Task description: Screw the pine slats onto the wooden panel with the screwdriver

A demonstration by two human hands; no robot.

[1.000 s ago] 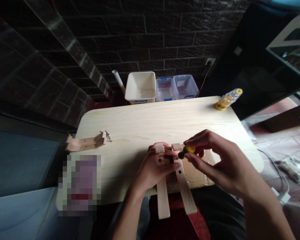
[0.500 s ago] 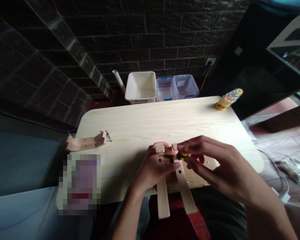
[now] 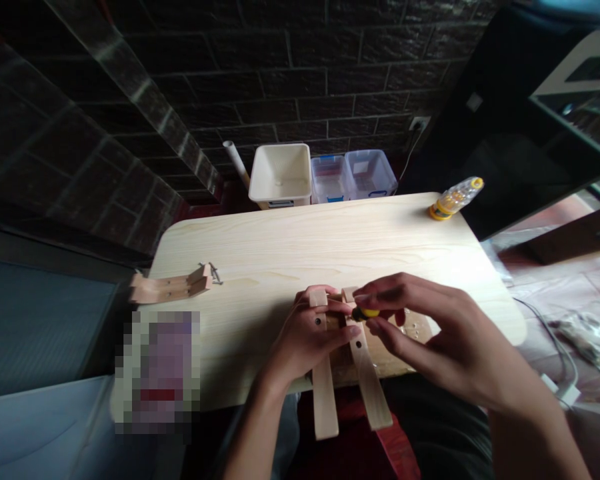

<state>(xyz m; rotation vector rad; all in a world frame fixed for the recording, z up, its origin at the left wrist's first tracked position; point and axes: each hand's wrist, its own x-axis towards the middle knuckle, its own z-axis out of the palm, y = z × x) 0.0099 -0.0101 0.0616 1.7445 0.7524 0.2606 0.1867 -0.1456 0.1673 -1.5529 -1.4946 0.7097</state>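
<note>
Left hand (image 3: 303,341) gripping wooden frame (image 3: 325,400), long axis near-to-far, free ends nearest; right hand (image 3: 443,340) pinching yellow-and-black screwdriver (image 3: 369,313), black end leftward.

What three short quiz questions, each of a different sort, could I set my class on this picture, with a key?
1. Multiple choice: on which side is the hand that holds the yellow-and-black tool? A) the person's left B) the person's right C) both

2. True or false: the clear container with a yellow base stands near the far right corner of the table.

3. Fill the gap: the pale wooden strips reach out past the table's ____ edge.

Key: 1. B, the right hand. 2. True. 3. Near.
</note>
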